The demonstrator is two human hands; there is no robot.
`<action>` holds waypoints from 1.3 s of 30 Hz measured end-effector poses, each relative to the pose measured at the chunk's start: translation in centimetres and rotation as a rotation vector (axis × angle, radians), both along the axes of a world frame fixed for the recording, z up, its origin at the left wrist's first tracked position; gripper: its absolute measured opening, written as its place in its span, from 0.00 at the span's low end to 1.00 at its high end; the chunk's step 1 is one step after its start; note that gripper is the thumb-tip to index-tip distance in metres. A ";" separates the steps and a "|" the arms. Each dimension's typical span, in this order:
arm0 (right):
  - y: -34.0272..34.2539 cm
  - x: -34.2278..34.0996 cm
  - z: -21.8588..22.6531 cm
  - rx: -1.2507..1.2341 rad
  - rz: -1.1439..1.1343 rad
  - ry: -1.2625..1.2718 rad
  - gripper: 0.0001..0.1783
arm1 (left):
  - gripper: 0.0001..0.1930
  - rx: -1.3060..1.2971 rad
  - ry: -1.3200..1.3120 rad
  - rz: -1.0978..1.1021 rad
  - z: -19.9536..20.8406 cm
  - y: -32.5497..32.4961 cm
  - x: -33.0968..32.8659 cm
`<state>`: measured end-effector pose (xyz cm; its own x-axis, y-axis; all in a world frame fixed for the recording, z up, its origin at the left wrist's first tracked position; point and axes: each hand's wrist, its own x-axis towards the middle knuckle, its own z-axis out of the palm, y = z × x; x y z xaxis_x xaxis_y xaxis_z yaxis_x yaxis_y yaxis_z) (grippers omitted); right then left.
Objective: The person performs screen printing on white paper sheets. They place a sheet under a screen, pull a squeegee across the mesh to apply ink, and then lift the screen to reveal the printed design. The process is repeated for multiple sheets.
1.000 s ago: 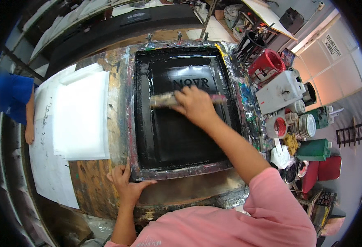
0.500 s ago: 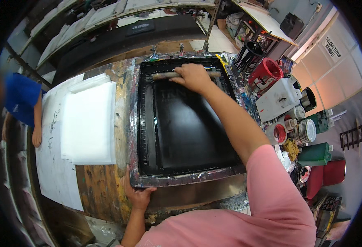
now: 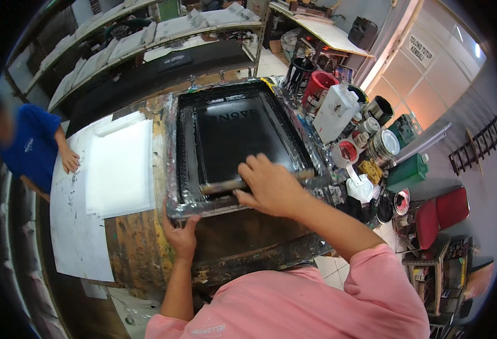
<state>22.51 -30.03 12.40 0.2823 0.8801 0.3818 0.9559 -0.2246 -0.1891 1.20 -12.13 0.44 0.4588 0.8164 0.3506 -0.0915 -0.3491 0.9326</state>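
Note:
A screen-printing frame (image 3: 220,211) lies on the work table, its dark mesh (image 3: 238,138) coated with black ink and faint lettering near the far end. Near the frame's close edge, my right hand (image 3: 272,185) grips a long wooden-handled squeegee (image 3: 220,187) that lies crosswise over the mesh. Its lower edge is hidden by the handle and hand. At the near left corner of the frame, my left hand (image 3: 180,236) holds the rim, thumb along the front and fingers up the left side.
White sheets (image 3: 119,169) are stacked left of the frame on the stained table (image 3: 135,248). At the left edge stands a person in a blue shirt (image 3: 33,141), one hand on the table. Ink cans, a white jug (image 3: 335,113) and a green container (image 3: 408,173) crowd the right.
My right hand has drawn the squeegee from the frame's far end to its near end. My left hand stays at the corner. The view has shifted, and the other person's hand has moved.

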 end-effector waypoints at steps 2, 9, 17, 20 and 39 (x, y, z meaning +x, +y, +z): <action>0.9 1.1 4.5 0.004 -0.029 -0.145 0.21 | 0.48 0.098 -0.007 0.064 3.8 0.7 1.7; 7.7 6.2 15.1 0.356 -0.200 -0.376 0.24 | 0.45 0.335 -0.487 0.038 7.1 10.3 12.4; 10.3 10.3 18.2 0.456 -0.078 -0.418 0.27 | 0.17 0.898 0.471 0.052 -5.8 20.6 26.6; 9.9 10.9 18.4 0.425 -0.077 -0.403 0.27 | 0.13 0.792 0.529 0.002 -6.6 21.2 28.4; 8.3 7.4 15.4 0.419 -0.175 -0.374 0.27 | 0.14 0.118 0.308 0.652 -8.3 26.3 -18.0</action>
